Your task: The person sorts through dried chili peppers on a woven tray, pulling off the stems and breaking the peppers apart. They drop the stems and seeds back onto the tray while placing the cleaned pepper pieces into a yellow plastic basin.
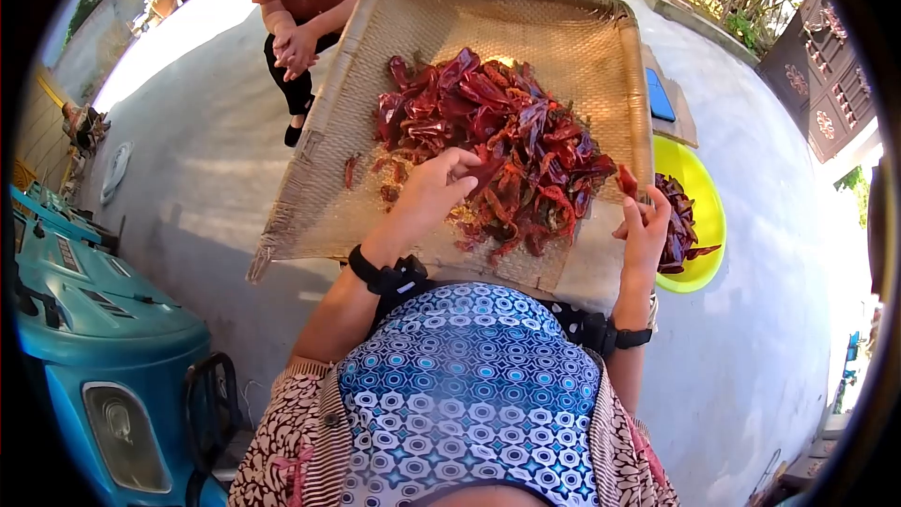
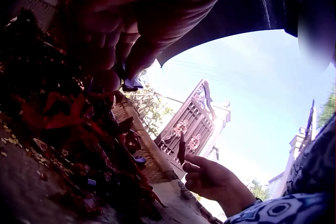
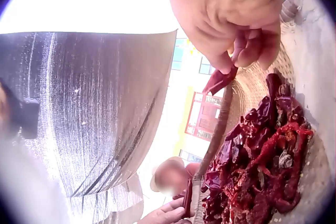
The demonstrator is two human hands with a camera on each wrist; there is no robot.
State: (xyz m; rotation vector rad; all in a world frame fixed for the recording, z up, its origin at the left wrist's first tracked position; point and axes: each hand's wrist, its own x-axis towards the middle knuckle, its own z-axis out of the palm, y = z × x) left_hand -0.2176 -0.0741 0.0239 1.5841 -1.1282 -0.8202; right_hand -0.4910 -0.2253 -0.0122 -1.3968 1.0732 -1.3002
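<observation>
A heap of dried red chili peppers (image 1: pixel 507 122) lies on a woven bamboo tray (image 1: pixel 328 150), with loose yellow seeds along its near edge. My left hand (image 1: pixel 434 190) is over the near left side of the heap and pinches a dried chili (image 3: pixel 187 198) between thumb and fingers. At the tray's right edge, my right hand (image 1: pixel 646 225) holds another dried chili (image 1: pixel 627 180) upright by its lower end; the right wrist view shows this chili (image 3: pixel 219 81) at the thumb and fingertips.
Beyond the right rim stands a yellow-green basin (image 1: pixel 711 225) containing more dried chilies. A blue phone-like object (image 1: pixel 660 96) rests on cardboard (image 1: pixel 683 122) beside the tray. Another person (image 1: pixel 305 19) is at the far left with hands together. A teal vehicle (image 1: pixel 113 347) occupies the lower left.
</observation>
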